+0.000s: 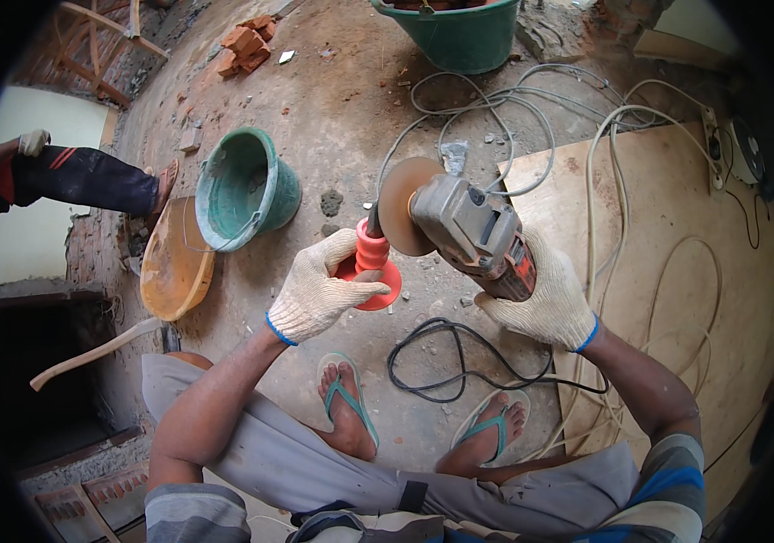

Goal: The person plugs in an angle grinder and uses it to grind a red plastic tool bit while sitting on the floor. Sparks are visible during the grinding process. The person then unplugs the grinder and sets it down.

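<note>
In my gloved right hand (545,294) is an angle grinder (477,231), gripped by its red and black body. Its brown disc (409,206) faces left, and whether it spins I cannot tell. My gloved left hand (319,288) is closed around a chisel with a red ribbed grip and round hand guard (374,262). The chisel's dark metal end (373,220) points up beside the disc's left edge; whether the two touch is unclear. A black cord (459,362) lies looped on the ground below my hands.
A green bucket (269,195) and a yellow basin (165,271) stand left, near a wooden handle (93,353). Another person's leg (88,176) shows beyond. Broken bricks (244,47) and a green tub (459,41) are far off. Pale cables (617,172) cross a plywood sheet (676,271) at right.
</note>
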The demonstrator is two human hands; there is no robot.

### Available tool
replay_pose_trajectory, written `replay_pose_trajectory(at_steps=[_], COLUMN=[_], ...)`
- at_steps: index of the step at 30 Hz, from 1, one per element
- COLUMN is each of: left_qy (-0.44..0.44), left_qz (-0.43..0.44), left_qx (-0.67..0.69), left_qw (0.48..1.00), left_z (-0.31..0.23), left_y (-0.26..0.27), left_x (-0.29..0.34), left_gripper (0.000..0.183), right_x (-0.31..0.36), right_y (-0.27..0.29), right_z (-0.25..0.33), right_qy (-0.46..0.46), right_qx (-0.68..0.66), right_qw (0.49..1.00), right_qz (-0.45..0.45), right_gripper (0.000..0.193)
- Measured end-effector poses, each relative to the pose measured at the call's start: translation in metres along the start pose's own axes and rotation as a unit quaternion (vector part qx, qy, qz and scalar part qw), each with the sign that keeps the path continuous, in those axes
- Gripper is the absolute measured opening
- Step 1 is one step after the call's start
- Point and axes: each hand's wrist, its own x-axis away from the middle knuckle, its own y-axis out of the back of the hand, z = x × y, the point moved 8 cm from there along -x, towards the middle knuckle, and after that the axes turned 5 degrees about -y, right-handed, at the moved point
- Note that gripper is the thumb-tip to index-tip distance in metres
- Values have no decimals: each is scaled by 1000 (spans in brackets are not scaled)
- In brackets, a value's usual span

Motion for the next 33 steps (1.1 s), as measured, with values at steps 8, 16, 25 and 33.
replay_pose_trajectory(at_steps=[8,16,25,33], left_qy=[20,0,38,42], left_qz=[-6,-2,-7,-2], left_qx=[-10,-34,-6,88], left_qw=[1000,999,999,995], left_z=[0,0,5,11], left_y=[-2,0,3,-1], left_x=[-3,-3,1,0], left_gripper=[49,49,58,69], right_x=[0,2,-4,7], right_y=[-4,-3,-5,4], right_z=[2,4,-23,-10], right_qy=[8,-13,-78,-2], right_qx=[-3,0,-128,-31], right_qw=[1000,999,989,999], right_qz=[22,38,6,14], right_gripper=[90,88,88,90])
